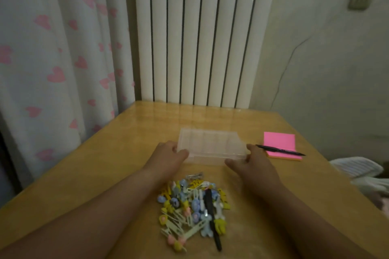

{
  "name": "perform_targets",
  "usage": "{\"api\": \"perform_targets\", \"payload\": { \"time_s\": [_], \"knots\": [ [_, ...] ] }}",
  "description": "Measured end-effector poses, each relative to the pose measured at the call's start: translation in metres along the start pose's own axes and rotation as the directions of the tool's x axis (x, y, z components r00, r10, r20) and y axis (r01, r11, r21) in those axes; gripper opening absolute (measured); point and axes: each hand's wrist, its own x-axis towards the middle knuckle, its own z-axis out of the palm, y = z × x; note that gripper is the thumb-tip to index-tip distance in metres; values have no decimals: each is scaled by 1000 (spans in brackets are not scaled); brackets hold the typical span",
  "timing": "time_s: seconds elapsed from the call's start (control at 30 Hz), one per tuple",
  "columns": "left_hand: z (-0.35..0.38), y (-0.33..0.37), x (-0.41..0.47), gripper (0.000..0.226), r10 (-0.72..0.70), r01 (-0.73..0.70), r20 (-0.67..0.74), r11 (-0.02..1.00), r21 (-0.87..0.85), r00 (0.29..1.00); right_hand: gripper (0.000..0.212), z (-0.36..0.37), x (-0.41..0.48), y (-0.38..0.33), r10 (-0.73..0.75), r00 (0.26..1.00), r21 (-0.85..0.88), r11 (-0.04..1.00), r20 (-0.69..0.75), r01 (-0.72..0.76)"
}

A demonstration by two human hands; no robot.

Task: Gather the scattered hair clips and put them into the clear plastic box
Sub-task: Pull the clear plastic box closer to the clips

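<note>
A heap of pastel hair clips (187, 206) lies on the wooden counter (101, 166) between a person's forearms, a black pen (211, 216) lying across it. Just beyond, the clear plastic box (210, 143) sits with its lid shut, the left hand (168, 154) and right hand (251, 162) curled around its near corners, thumbs on the front edge. To the right, a pink sticky-note pad (280, 140) carries a second pen (281, 150).

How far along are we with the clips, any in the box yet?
Nothing looks done: the clear plastic box appears empty. In hand: the left hand and right hand grip the box's near corners. Left: the whole pile of hair clips lies on the table, a black pen across it.
</note>
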Motion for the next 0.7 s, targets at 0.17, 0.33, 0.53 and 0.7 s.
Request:
{"api": "perform_targets", "payload": {
  "time_s": [0.17,0.33,0.53,0.7],
  "knots": [
    [2,14,-29,47,67,-56,-39,971,233,997,87,1,-8,8,-45,998,-132,991,-52,37],
    [2,26,-21,66,70,-20,-79,862,507,994,80,4,-6,13,-75,993,-167,984,-90,59],
    [-5,33,-17,64,157,-66,-112,819,570,981,83,7,-3,17,-49,993,-141,989,-104,34],
    [-24,59,13,76,234,-68,-224,819,570,946,84,6,-6,17,-89,992,-137,988,-90,76]
  ]
}}
